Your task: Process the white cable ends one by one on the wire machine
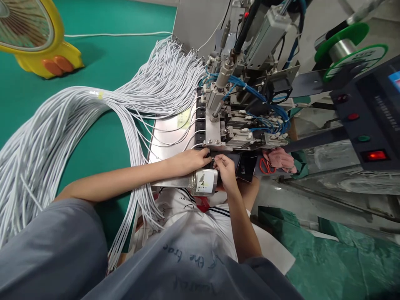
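My left hand (194,161) reaches over the metal plate (168,132), its thumb and fingers closed together at the front of the machine's black block (201,137). Close by on the right, my right hand (225,167) pinches a small metallic piece (213,158) between thumb and fingertips. What the left fingertips grip is hidden. Several single white cables (187,132) run from the bundle into slots of the block, under a metal clamp head (213,129). Just below my hands sits a clear box with a white label (206,181).
A thick bundle of white cables (71,100) covers much of the green mat (90,143). A yellow fan (53,52) stands at upper left. At right are a solder wire spool (342,51), a control box (371,121), red-handled scissors (265,166) and a pink cloth (281,160).
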Motion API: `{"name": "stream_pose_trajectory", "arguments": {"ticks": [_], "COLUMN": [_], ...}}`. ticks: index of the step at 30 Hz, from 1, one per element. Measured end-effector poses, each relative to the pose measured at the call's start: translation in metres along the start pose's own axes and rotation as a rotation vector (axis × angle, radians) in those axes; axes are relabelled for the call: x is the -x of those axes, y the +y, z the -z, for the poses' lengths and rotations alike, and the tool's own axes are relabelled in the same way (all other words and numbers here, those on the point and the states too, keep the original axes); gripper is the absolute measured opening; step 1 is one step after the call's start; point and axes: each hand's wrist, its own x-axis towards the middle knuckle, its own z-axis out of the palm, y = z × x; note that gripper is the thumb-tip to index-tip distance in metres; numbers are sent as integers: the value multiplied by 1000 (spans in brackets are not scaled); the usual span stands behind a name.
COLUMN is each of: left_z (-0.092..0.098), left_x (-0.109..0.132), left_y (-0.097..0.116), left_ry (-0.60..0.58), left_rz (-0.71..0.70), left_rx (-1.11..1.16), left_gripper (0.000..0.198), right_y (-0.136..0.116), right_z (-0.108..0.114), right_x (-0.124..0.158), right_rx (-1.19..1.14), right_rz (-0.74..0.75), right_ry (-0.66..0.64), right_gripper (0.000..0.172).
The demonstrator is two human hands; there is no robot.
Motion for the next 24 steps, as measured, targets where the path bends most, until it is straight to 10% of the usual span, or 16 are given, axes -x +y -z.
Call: {"name": "stream_pose_trajectory", "arguments": {"ticks": [17,22,24], "left_z": [7,2,1], "left_x": [17,17,16], "left_y": [7,-1,-8], "left_ry": [-7,67,104], "left_rz": [190,262,302], "left_rx": [-78,-110,-130], "left_gripper": [16,25,29], "right_y": [13,-12,-17], "right_z": [-7,-12,-30], "right_x": [-9,39,70], "right_rx": [134,206,259], "right_rz": [169,380,474], "right_ry": [75,463,365], "right_gripper": [41,31,26]}}
